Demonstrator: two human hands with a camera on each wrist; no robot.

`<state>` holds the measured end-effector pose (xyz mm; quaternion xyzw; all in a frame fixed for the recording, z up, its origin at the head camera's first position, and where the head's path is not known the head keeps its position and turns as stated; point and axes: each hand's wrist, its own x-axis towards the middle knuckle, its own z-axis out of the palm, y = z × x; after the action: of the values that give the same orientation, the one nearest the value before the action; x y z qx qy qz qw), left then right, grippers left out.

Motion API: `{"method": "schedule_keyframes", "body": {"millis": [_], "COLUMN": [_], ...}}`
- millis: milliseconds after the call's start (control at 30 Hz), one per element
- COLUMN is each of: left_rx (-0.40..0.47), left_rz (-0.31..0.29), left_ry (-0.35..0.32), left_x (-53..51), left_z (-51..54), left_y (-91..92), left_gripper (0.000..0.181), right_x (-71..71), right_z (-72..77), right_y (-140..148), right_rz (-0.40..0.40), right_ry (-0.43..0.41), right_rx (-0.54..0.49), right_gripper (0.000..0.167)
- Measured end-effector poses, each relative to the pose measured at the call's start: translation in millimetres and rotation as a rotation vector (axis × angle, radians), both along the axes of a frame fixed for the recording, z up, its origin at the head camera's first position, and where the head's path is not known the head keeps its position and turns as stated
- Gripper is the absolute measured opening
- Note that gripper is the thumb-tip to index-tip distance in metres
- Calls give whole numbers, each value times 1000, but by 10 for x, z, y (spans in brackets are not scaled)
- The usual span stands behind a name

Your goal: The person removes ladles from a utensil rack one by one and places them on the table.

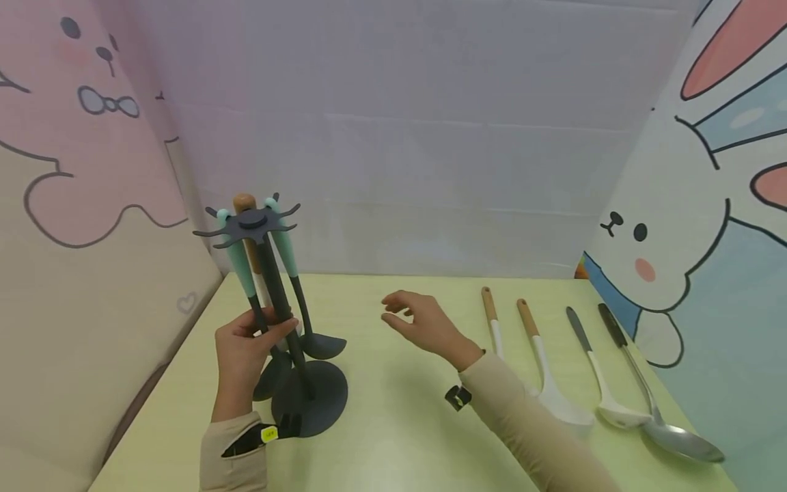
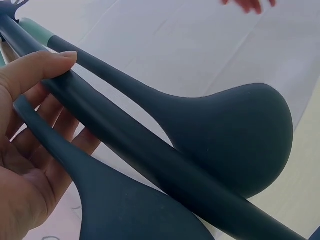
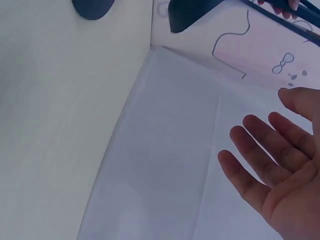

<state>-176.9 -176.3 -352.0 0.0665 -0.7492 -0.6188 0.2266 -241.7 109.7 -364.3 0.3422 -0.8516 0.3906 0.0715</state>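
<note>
A dark utensil stand (image 1: 273, 273) with a round base (image 1: 320, 403) leans a little to the left on the table. My left hand (image 1: 246, 348) grips its pole; in the left wrist view the thumb and fingers of that hand (image 2: 35, 135) lie round the pole (image 2: 115, 135). Two utensils with mint handles (image 1: 240, 266) and one with a wooden top (image 1: 244, 202) hang from the hooks. My right hand (image 1: 424, 324) is held over the table to the right of the stand, fingers apart and holding nothing, as the right wrist view also shows (image 3: 280, 170).
On the table's right side lie a utensil with a wooden handle (image 1: 489, 304), a white turner (image 1: 559, 403), a white ladle with a grey handle (image 1: 615, 412) and a metal spoon (image 1: 682, 441). A pale cloth wall (image 1: 399, 171) stands behind the table.
</note>
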Motion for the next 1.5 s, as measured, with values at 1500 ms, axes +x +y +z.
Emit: {"method": "schedule_keyframes", "body": {"millis": [1500], "left_rx": [-38], "left_rz": [-31], "left_ry": [81], "left_x": [-2], "left_z": [-5], "left_y": [-34], "left_gripper": [20], "right_x": [-34], "right_z": [-144], "right_y": [-1036], "right_rz": [401], "right_ry": [-352], "right_rx": [-396], "right_gripper": [27]}}
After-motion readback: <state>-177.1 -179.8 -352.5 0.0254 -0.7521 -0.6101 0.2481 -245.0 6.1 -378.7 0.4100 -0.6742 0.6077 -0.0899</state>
